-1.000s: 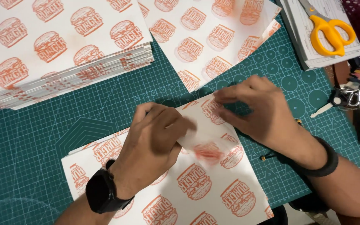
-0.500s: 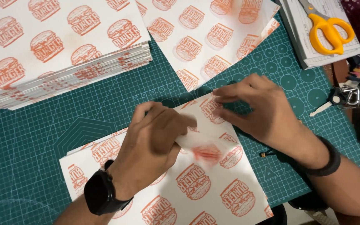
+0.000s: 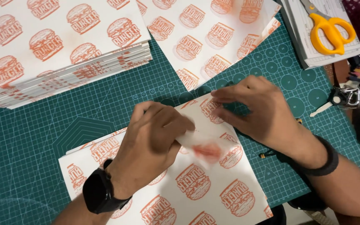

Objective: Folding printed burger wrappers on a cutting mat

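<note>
A white paper sheet printed with orange burgers [image 3: 196, 187] lies on a green cutting mat [image 3: 34, 162], on top of other sheets. My left hand [image 3: 151, 146], with a black watch on the wrist, pinches a folded flap of the sheet [image 3: 207, 146] and holds it down. My right hand [image 3: 259, 110], with a black band on the wrist, presses its fingertips on the sheet's far corner [image 3: 213, 108]. The fold line itself is partly hidden under my fingers.
A thick stack of the same printed sheets [image 3: 55, 46] sits at the far left. Looser sheets [image 3: 213, 37] lie at the far middle. Yellow-handled scissors [image 3: 328, 31] rest on a paper pad at the far right. Keys [image 3: 346, 98] lie at the mat's right edge.
Both hands stay on the sheet with almost no movement. The view has shifted slightly.
</note>
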